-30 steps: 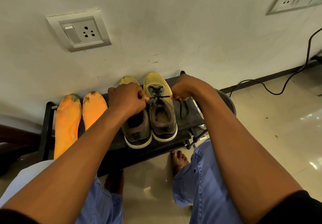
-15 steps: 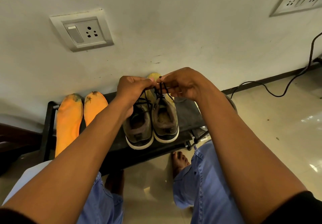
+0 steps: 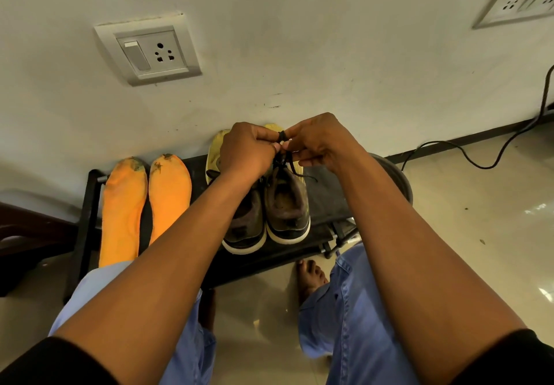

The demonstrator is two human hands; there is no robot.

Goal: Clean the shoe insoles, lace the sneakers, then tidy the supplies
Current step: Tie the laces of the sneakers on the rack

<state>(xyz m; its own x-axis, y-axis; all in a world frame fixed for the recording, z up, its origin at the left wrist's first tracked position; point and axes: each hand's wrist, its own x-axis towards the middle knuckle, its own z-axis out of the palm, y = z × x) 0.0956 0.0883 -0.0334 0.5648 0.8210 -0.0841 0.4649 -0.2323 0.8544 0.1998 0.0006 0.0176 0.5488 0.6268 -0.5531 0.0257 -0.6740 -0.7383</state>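
Observation:
Two yellow-and-grey sneakers stand side by side, toes to the wall, on a low black rack (image 3: 323,186). Above the right sneaker (image 3: 286,204) my left hand (image 3: 247,152) and my right hand (image 3: 319,141) meet, both pinching its black lace (image 3: 282,137); loose lace ends trail down over the shoe's tongue. My left forearm covers much of the left sneaker (image 3: 244,225). Two orange insoles (image 3: 123,207) (image 3: 169,192), with dark smudges at their toe ends, lie on the rack's left part.
A white wall with a switch socket (image 3: 148,50) stands just behind the rack, a second socket (image 3: 518,0) at upper right. A black cable (image 3: 479,159) runs over the tiled floor on the right. My knees in blue jeans and bare toes (image 3: 311,273) are below the rack.
My hands had the lace stretched level and apart over the shoe; they have come together and risen toward the wall, now pinching the lace close between them.

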